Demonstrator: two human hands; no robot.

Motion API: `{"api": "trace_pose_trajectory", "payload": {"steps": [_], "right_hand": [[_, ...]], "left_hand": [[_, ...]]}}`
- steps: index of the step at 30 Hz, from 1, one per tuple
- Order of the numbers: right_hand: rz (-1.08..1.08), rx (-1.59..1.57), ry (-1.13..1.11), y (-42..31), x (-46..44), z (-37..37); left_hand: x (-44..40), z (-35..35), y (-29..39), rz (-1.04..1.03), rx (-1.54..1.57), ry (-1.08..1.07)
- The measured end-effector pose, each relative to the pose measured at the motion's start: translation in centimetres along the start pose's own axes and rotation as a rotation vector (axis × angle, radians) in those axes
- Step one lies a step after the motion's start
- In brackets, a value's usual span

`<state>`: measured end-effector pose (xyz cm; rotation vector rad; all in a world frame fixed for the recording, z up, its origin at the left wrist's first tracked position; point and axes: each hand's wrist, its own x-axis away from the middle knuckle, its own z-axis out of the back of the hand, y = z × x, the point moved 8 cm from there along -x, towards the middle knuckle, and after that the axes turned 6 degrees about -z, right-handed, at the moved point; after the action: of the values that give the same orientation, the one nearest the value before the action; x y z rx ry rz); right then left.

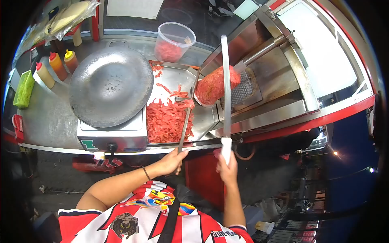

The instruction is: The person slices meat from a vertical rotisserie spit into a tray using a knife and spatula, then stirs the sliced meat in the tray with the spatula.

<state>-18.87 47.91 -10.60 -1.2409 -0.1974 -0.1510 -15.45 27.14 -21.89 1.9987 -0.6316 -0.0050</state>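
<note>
One metal stick [186,123] fills our closed left hand [171,162], and we should keep the knife [226,91] gripped in our right hand [228,168] flat along the meat roll [210,87] at one o'clock.

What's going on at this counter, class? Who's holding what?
The left hand holds a long metal tool, angled over the metal tray. The right hand grips a long knife by its white handle; the blade crosses in front of the red meat on the spit, though contact is unclear. Red meat strips lie heaped in the tray, and beside it a round pan sits on a burner unit.
</note>
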Motion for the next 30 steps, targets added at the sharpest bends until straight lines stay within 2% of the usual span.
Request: {"api": "trace_pose_trajectory", "payload": {"steps": [1, 3, 5, 8, 11, 14, 17, 20, 21, 24, 27, 28, 30], "right_hand": [[0.055, -0.019, 0.03, -0.7, -1.8, -1.9], [0.214, 0.123, 0.111, -4.8, -5.1, -4.9], [0.399, 0.234, 0.207, -5.7, -8.7, -5.8], [0.281, 0.181, 0.182, -2.3, -8.5, -6.9], [0.213, 0.094, 0.141, 5.2, -5.2, -7.5], [0.23, 0.082, 0.079, 4.0, -6.9, -7.3], [0.212, 0.293, 0.122, 1.1, -11.0, -7.4], [0.399, 0.335, 0.202, 3.5, -7.2, -7.5], [0.236, 0.266, 0.159, 7.5, -6.2, -6.8], [0.256, 0.27, 0.126, 9.9, -5.2, -6.2], [0.271, 0.444, 0.102, 3.2, -9.3, -7.2], [0.197, 0.408, 0.087, 3.1, -10.1, -7.4], [0.224, 0.401, 0.113, 4.6, -7.9, -6.9]], "left_hand": [[0.2, -0.6, 0.3, -0.019, -0.083, 0.002], [0.5, -1.0, 0.4, -0.004, -0.129, -0.012], [0.7, -1.0, 0.9, -0.031, -0.171, -0.018], [0.5, -0.9, 1.3, 0.0, -0.162, -0.036], [0.3, -1.0, 1.8, -0.015, -0.128, -0.041], [-0.1, -1.1, 1.6, 0.002, -0.156, -0.028], [-0.6, -0.9, 2.2, -0.012, -0.196, -0.017], [-1.7, -0.8, 2.3, -0.045, -0.156, 0.008], [-1.8, -0.9, 2.8, -0.063, -0.129, 0.01], [-2.2, -0.9, 3.1, -0.064, -0.117, 0.016], [-2.1, -1.2, 3.9, -0.085, -0.14, 0.013], [-2.6, -1.1, 3.5, -0.077, -0.119, 0.014], [-3.3, -0.7, 3.5, -0.071, -0.087, 0.014]]}}
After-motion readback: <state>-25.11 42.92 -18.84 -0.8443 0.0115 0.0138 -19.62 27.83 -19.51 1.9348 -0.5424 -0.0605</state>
